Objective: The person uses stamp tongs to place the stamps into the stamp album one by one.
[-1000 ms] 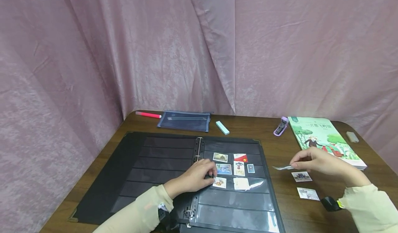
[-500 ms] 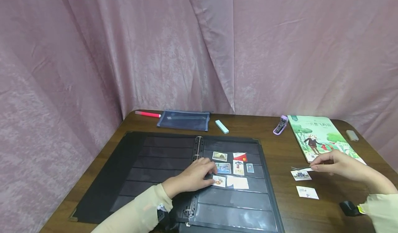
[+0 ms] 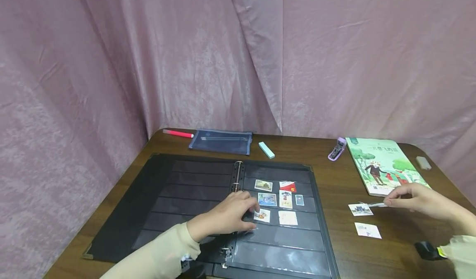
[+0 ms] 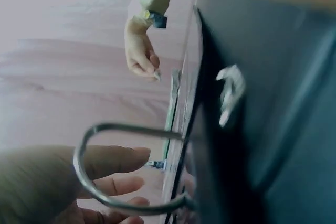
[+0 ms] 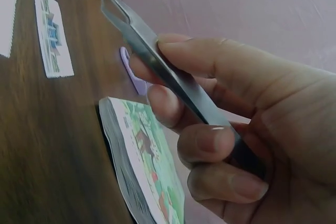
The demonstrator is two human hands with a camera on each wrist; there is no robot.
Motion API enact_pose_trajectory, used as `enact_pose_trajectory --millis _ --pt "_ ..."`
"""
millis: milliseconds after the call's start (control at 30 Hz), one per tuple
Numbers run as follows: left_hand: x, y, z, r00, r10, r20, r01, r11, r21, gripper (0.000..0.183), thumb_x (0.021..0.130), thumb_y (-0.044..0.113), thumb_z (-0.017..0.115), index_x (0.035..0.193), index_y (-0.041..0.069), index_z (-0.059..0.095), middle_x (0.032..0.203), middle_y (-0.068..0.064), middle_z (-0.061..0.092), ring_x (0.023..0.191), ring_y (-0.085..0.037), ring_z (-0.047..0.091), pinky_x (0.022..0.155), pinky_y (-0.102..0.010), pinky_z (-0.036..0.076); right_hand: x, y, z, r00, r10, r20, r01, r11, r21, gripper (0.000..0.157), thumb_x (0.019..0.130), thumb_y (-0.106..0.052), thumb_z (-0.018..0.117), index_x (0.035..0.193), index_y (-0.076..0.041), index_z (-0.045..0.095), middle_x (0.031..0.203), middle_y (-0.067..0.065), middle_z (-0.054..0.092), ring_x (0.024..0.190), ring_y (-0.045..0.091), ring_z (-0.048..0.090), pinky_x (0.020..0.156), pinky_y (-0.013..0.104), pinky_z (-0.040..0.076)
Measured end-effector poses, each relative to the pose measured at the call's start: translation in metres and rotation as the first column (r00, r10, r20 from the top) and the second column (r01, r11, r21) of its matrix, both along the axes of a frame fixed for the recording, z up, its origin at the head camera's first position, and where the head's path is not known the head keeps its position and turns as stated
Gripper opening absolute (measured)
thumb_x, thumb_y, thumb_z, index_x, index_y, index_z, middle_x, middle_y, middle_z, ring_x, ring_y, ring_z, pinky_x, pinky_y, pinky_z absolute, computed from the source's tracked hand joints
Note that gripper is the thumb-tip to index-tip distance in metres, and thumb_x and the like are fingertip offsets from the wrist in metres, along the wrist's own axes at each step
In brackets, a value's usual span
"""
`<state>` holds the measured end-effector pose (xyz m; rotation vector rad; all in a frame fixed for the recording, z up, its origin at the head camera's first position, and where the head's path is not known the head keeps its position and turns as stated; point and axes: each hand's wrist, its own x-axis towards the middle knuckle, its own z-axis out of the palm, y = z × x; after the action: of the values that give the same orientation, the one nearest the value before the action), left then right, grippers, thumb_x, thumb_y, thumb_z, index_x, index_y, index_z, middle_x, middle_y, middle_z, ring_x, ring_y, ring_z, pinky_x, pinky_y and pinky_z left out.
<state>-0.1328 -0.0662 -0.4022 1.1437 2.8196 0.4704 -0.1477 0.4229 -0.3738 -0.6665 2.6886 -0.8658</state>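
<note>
My right hand [image 3: 420, 200] grips steel tweezers [image 5: 173, 77] with bent tips, thumb and fingers around the shanks. In the head view the tips overlap a stamp [image 3: 360, 209] showing a building, which lies on the table. Nearer me lies a second, paler stamp [image 3: 367, 230]. My left hand [image 3: 227, 215] hovers over the open black stamp album [image 3: 282, 254] by its rings, fingers loosely bent and holding nothing. Beside its fingertips is a stamp [image 3: 262, 215] on the right page. Several more stamps sit there in rows, among them a blue one [image 3: 267, 199] and a whitish one [image 3: 288, 218].
At the table's back lie a red pen [image 3: 178, 133], a blue mesh pouch [image 3: 221, 146] and a light-blue stick [image 3: 266, 150]. A purple clip-like object [image 3: 336, 149], a green book [image 3: 383, 159] and an eraser-like block [image 3: 423, 163] are at the right. A metal binder ring [image 4: 86, 145] rises from the album.
My right hand has carried the tweezers rightward from near the album's edge to the upper loose stamp. The left hand has drawn back slightly, its thumb coming away from the stamp there.
</note>
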Motion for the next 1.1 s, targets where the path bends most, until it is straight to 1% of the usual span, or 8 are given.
enact_pose_trajectory --millis 167,300,500,600,733,800,900,1100 --pt "0.013 -0.002 0.001 1.0 -0.01 -0.029 0.009 0.998 -0.057 0.034 0.072 0.042 0.07 0.098 0.025 0.057 0.09 0.01 0.052 0.082 -0.004 0.042 0.077 -0.022 0.035 0.001 0.008 -0.002 1.0 -0.003 -0.023 0.004 1.0 0.026 0.014 0.088 -0.008 0.053 0.09 -0.009 0.067 0.088 -0.014 0.065 0.083 -0.013 0.048 0.06 0.018 0.038" --pt "0.019 -0.003 0.0 0.998 -0.011 -0.056 0.006 0.996 -0.089 0.035 0.071 0.044 0.07 0.096 0.024 0.058 0.091 0.011 0.051 0.082 -0.004 0.042 0.074 -0.02 0.033 0.003 0.015 -0.005 0.998 -0.058 -0.008 0.059 0.995 0.085 0.014 0.089 -0.013 0.054 0.089 -0.011 0.068 0.089 -0.019 0.063 0.082 -0.015 0.047 0.061 0.016 0.039" --pt "0.026 -0.003 -0.005 0.994 0.02 -0.103 -0.027 0.997 -0.066 0.036 0.068 0.047 0.072 0.092 0.024 0.058 0.09 0.011 0.051 0.085 -0.005 0.044 0.074 -0.021 0.031 0.004 0.021 -0.009 0.993 -0.112 0.026 0.109 0.99 0.093 0.016 0.089 -0.015 0.054 0.091 -0.007 0.068 0.089 -0.018 0.065 0.081 -0.015 0.048 0.062 0.016 0.041" --pt "0.029 -0.001 -0.007 0.992 0.041 -0.119 -0.048 0.997 -0.058 0.039 0.067 0.048 0.072 0.092 0.023 0.058 0.089 0.011 0.05 0.086 -0.006 0.044 0.076 -0.023 0.031 0.004 0.021 -0.011 0.99 -0.137 0.015 0.135 0.985 0.111 0.016 0.088 -0.018 0.055 0.091 -0.008 0.068 0.087 -0.018 0.065 0.08 -0.015 0.048 0.063 0.016 0.041" --pt "0.031 0.0 -0.009 0.992 0.057 -0.114 -0.065 0.996 -0.065 0.042 0.067 0.049 0.071 0.094 0.021 0.057 0.089 0.011 0.05 0.087 -0.006 0.043 0.079 -0.024 0.032 0.003 0.02 -0.014 0.985 -0.169 -0.012 0.169 0.973 0.158 0.016 0.087 -0.022 0.057 0.089 -0.011 0.068 0.087 -0.017 0.065 0.079 -0.017 0.046 0.063 0.015 0.04" --pt "0.031 0.0 -0.01 0.992 0.057 -0.11 -0.065 0.996 -0.067 0.042 0.068 0.049 0.071 0.095 0.02 0.056 0.089 0.011 0.049 0.086 -0.006 0.043 0.08 -0.024 0.032 0.003 0.019 -0.015 0.984 -0.178 -0.025 0.179 0.968 0.174 0.015 0.086 -0.022 0.058 0.088 -0.012 0.069 0.086 -0.013 0.066 0.078 -0.016 0.046 0.063 0.015 0.04" --pt "0.031 0.0 -0.01 0.994 0.056 -0.097 -0.062 0.996 -0.064 0.042 0.068 0.048 0.071 0.095 0.02 0.056 0.089 0.011 0.049 0.086 -0.005 0.042 0.08 -0.024 0.031 0.001 0.019 -0.017 0.984 -0.172 -0.049 0.178 0.968 0.175 0.013 0.085 -0.021 0.06 0.085 -0.013 0.069 0.083 -0.015 0.066 0.077 -0.015 0.046 0.063 0.015 0.039" --pt "0.029 0.001 -0.011 0.997 0.056 -0.061 -0.061 0.996 -0.07 0.042 0.069 0.048 0.07 0.097 0.02 0.054 0.091 0.011 0.048 0.086 -0.005 0.04 0.08 -0.023 0.03 -0.001 0.016 -0.022 0.984 -0.155 -0.092 0.166 0.978 0.13 0.009 0.084 -0.019 0.061 0.082 -0.014 0.069 0.079 -0.018 0.065 0.076 -0.015 0.048 0.061 0.015 0.04"
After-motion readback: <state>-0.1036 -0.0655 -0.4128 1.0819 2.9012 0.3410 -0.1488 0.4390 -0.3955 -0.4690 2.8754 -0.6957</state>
